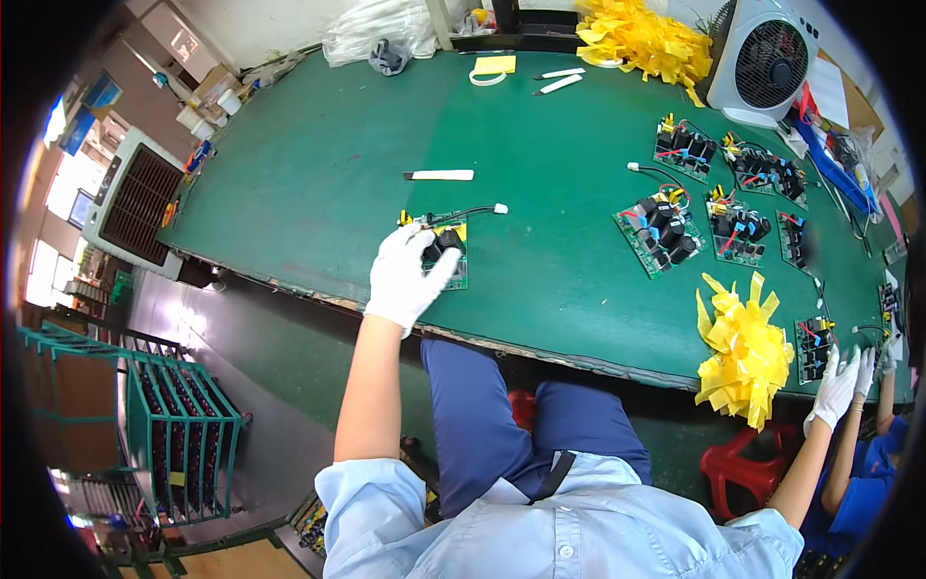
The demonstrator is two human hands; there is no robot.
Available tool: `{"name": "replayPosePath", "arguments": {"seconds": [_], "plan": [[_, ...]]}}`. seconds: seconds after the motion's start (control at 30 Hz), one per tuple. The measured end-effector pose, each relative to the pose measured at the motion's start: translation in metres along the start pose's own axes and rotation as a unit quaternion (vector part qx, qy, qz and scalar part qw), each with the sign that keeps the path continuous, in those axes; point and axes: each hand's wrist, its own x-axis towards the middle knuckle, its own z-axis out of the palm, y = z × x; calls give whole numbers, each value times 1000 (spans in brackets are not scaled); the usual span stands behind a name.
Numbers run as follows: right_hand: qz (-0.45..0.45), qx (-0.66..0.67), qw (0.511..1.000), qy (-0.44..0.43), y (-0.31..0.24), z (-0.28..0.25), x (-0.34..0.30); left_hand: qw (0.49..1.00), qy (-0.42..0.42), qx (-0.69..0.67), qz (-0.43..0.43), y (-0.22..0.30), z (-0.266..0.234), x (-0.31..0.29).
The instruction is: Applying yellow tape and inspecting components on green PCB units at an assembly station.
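My left hand [410, 275], in a white glove, is closed around a green circuit board [459, 276] near the table's front edge. Its fingers and thumb straddle black cylindrical parts, hiding much of the board. A black cable runs from this board to a white connector [501, 208]. Far to the right, my gloved right hand [831, 394] has its fingers stretched out and apart. The fingertips are beside another circuit board [808, 355] with black cylinders; whether they touch it I cannot tell.
Several circuit boards [662, 232] lie on the green table [540, 309]. Yellow strips form a bundle [743, 357] at the front edge and a pile [644, 41] at the back, near a fan [767, 63]. A white-handled tool [439, 176] lies beyond my left hand. A co-worker's gloved hands [865, 372] are right of mine.
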Motion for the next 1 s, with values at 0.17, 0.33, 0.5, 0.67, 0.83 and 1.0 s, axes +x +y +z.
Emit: {"name": "replayPosePath", "arguments": {"seconds": [0.17, 0.33, 0.5, 0.67, 0.83, 1.0], "plan": [[-122, 324, 937, -51, -212, -81, -54, 996, -69, 56, 15, -27, 27, 12], [-344, 322, 866, -167, -311, -99, -119, 987, -147, -11, 65, 16, 16, 18], [-343, 308, 828, -319, -371, -81, -166, 965, -210, -39, 153, 114, 16, -29], [-361, 286, 830, -316, -382, -38, -185, 973, -102, -174, 109, 97, 17, -14], [-370, 348, 792, -338, -396, -12, -180, 979, -95, -158, 88, 58, 13, 18], [-304, 402, 739, -447, -438, 28, -154, 939, -301, -68, 151, 78, 29, 32]]}}
